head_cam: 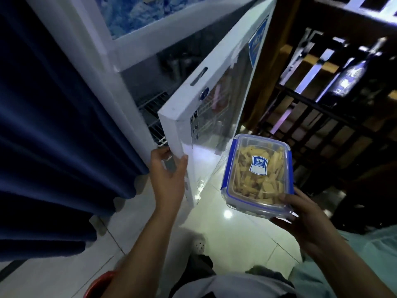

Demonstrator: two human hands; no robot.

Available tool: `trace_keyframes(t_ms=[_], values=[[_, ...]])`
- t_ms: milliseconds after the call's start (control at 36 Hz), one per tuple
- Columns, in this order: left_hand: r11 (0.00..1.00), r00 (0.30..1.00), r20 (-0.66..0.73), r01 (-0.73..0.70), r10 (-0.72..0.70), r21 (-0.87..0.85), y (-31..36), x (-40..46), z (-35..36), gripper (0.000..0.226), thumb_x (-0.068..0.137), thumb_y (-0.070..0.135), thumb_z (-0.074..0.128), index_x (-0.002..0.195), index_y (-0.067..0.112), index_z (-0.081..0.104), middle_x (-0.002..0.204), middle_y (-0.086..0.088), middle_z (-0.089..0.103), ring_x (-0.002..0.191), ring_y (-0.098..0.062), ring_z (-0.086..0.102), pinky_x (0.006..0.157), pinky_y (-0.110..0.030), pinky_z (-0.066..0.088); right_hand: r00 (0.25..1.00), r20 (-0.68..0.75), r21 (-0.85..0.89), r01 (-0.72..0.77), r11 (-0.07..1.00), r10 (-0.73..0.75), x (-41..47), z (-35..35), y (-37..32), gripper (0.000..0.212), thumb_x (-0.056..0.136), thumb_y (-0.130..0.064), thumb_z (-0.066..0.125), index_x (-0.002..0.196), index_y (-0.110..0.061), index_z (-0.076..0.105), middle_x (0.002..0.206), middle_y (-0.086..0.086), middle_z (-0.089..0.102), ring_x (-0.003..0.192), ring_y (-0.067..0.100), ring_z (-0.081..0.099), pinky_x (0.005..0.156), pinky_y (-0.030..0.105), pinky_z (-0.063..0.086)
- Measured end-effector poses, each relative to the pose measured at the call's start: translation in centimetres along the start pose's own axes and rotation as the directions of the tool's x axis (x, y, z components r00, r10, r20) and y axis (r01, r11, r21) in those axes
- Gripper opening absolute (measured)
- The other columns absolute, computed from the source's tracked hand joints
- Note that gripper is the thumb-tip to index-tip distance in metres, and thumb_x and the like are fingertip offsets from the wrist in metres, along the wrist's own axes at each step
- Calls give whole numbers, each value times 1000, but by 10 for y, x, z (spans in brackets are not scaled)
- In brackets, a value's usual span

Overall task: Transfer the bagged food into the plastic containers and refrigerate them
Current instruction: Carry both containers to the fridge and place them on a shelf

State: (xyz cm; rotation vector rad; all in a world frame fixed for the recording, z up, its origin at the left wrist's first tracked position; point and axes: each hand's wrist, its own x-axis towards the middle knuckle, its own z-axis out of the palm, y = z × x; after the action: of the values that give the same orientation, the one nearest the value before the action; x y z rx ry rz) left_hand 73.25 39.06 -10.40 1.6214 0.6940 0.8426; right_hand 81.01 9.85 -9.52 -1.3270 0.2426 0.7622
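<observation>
Left hand [169, 168] grips the free edge of the fridge door [214, 104], fingers behind the edge, thumb in front. The door, white frame with a glass pane, stands partly open; wire shelves [153, 108] show in the gap. Right hand [305, 216] holds the container [258, 173] by its near end, thumb on the lid, fingers underneath. The container is clear with blue clips, lid on, a sticker on top, yellowish food pieces inside; it is in the air just right of the door, over the tiled floor [232, 233]. Blue curtain [53, 125] hangs left of the fridge. Dark railing [322, 108] on the right.
</observation>
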Motion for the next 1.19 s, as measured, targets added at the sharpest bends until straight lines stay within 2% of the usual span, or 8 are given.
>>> trace_keyframes(t_ms=[167, 278, 500, 639, 722, 889, 1000, 1194], values=[[998, 996, 86, -42, 39, 39, 13, -57, 34, 41, 83, 25, 79, 99, 55, 57, 102, 29, 64, 102, 0, 61, 94, -16, 44, 997, -53, 31, 53, 998, -51, -19, -53, -17, 52, 57, -20, 78, 108, -29, 75, 111, 5, 75, 94, 28, 74, 82, 46, 61], [999, 989, 149, -29, 24, 35, 23, -91, 62, 25, 79, 39, 75, 98, 47, 60, 104, 18, 68, 105, -6, 64, 94, -26, 51, 993, -100, 55, 72, 996, -67, -40, -108, -19, 49, 62, -18, 75, 109, -31, 74, 112, 4, 75, 97, 29, 73, 87, 50, 58], [994, 977, 211, -43, 22, 96, 38, -131, 136, 29, 83, 19, 80, 90, 40, 61, 92, 10, 69, 90, -12, 68, 87, -39, 57, 979, -193, 148, 86, 985, -56, -84, -217, -6, 49, 59, -22, 77, 107, -31, 74, 112, 6, 75, 96, 30, 73, 88, 51, 56], [998, 936, 351, 16, -34, 55, 55, -151, 190, 40, 84, 17, 79, 113, 39, 63, 109, 10, 72, 101, -11, 70, 89, -40, 58, 967, -250, 240, 117, 964, -55, -111, -260, 3, 49, 56, -24, 76, 104, -32, 75, 109, 6, 76, 84, 25, 75, 65, 37, 59], [997, 904, 426, 0, -32, 74, 66, -160, 227, 35, 84, 16, 78, 109, 38, 66, 107, 8, 74, 102, -13, 70, 93, -48, 57, 959, -275, 275, 140, 951, -61, -122, -276, 6, 45, 62, -22, 72, 106, -32, 74, 110, 6, 75, 85, 25, 75, 66, 37, 59], [996, 840, 541, -12, -36, 85, 74, -165, 309, 38, 81, 20, 82, 110, 33, 62, 108, 10, 72, 102, -10, 68, 93, -40, 57, 939, -343, 337, 154, 929, -31, -135, -300, 10, 54, 53, -28, 77, 107, -32, 75, 111, 7, 75, 89, 26, 73, 72, 41, 57], [998, 790, 612, -12, -29, 63, 75, -161, 366, 37, 78, 27, 84, 103, 38, 59, 104, 14, 72, 97, -3, 68, 82, -27, 56, 915, -403, 376, 188, 907, -22, -141, -308, 6, 44, 64, -20, 70, 107, -29, 75, 111, 9, 75, 87, 26, 75, 68, 39, 56], [992, 800, 600, -75, 2, 97, 80, -151, 470, 41, 72, 28, 88, 85, 32, 50, 96, -2, 68, 85, -17, 67, 77, -34, 57, 838, -546, 426, 274, 862, 4, -146, -310, -18, 54, 64, -9, 66, 117, -18, 69, 103, 11, 77, 77, 24, 75, 61, 35, 59]])
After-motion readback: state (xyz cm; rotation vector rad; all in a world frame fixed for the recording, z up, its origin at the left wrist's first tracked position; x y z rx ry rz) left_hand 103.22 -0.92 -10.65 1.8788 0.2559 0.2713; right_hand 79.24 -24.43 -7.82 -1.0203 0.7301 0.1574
